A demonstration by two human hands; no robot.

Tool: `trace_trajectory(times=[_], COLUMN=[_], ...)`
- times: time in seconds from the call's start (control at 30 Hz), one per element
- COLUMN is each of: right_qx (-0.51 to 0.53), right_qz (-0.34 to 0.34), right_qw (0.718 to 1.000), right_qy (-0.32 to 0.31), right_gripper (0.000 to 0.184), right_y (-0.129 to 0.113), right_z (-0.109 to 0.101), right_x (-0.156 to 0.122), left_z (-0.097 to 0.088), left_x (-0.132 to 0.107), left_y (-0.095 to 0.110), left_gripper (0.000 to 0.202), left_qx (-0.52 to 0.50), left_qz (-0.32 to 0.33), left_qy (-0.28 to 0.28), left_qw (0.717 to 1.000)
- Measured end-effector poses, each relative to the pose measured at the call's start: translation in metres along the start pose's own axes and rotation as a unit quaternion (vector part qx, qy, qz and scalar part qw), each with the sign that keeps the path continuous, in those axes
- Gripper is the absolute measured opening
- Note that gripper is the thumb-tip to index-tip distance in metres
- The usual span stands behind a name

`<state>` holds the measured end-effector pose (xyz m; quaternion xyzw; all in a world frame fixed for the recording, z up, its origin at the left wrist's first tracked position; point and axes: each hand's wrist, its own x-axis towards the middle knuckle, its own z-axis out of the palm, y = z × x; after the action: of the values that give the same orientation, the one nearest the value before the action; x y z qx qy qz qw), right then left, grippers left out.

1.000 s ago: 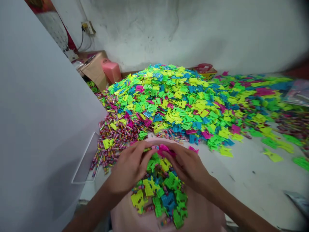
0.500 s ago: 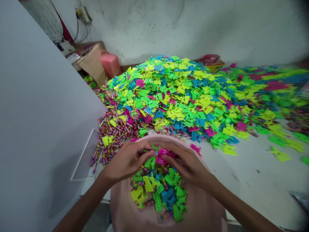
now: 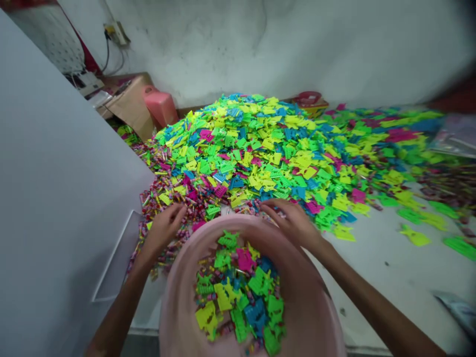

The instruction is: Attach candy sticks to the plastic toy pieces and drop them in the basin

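My left hand [image 3: 163,229] reaches past the left rim of a pink basin [image 3: 323,317], over a heap of small tubes in colourful wrappers [image 3: 148,201]. Its fingers are bent but a little apart, and I see nothing held. Beyond the basin's far right rim, my right hand [image 3: 295,225] has its fingers stretched toward tubes and flat plastic pieces at the edge of the big pile [image 3: 256,148]. Inside the basin lie green, yellow and blue plastic pieces mixed with wrapped tubes. Among them rests a magenta plastic piece [image 3: 245,259].
A tall pale panel [image 3: 67,188] stands close on the left. Behind the pile are a pink jug [image 3: 160,106], a cardboard box [image 3: 132,109] and a red basket [image 3: 308,97]. Loose pieces lie on the white tabletop [image 3: 372,267] at right.
The magenta piece has left my hands and lies in the basin. Both hands have moved apart and forward, out over the rim to the heaps. The view has shifted slightly.
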<state>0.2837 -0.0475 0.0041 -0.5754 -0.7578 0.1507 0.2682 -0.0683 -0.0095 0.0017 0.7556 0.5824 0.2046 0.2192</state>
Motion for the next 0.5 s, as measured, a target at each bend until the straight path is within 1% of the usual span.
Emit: trace_trajectory(times=[0.07, 0.1, 0.17, 0.23, 0.3, 0.33, 0.4, 0.5], right_qx=[-0.042, -0.058, -0.089, -0.113, -0.132, -0.14, -0.157, -0.176], right_qz=[-0.014, -0.022, -0.04, -0.07, -0.098, -0.108, -0.121, -0.128], right_qw=[0.999, 0.998, 0.994, 0.988, 0.983, 0.98, 0.976, 0.972], right_qy=[-0.021, -0.032, -0.054, -0.073, -0.084, -0.086, -0.087, -0.084], right_gripper=[0.025, 0.024, 0.029, 0.042, 0.052, 0.052, 0.045, 0.039], right_y=[0.031, 0.044, 0.061, 0.067, 0.066, 0.065, 0.062, 0.062], right_z=[0.016, 0.027, 0.051, 0.075, 0.096, 0.104, 0.116, 0.122], right_x=[0.024, 0.036, 0.061, 0.081, 0.096, 0.101, 0.108, 0.113], left_z=[0.021, 0.033, 0.055, 0.07, 0.078, 0.08, 0.08, 0.079], left_x=[0.005, 0.006, 0.004, 0.002, 0.001, 0.001, 0.001, 0.003], left_y=[-0.031, -0.042, -0.056, -0.064, -0.069, -0.072, -0.076, -0.078], left_gripper=[0.021, 0.017, 0.02, 0.023, 0.025, 0.025, 0.024, 0.015], left_qx=[0.031, 0.043, 0.062, 0.072, 0.076, 0.075, 0.065, 0.03], left_qz=[0.001, 0.003, 0.003, 0.006, 0.007, 0.005, 0.0, -0.01], left_qy=[-0.018, -0.021, -0.016, -0.011, -0.001, 0.006, 0.023, 0.046], left_qw=[0.999, 0.999, 0.998, 0.997, 0.997, 0.997, 0.998, 0.998])
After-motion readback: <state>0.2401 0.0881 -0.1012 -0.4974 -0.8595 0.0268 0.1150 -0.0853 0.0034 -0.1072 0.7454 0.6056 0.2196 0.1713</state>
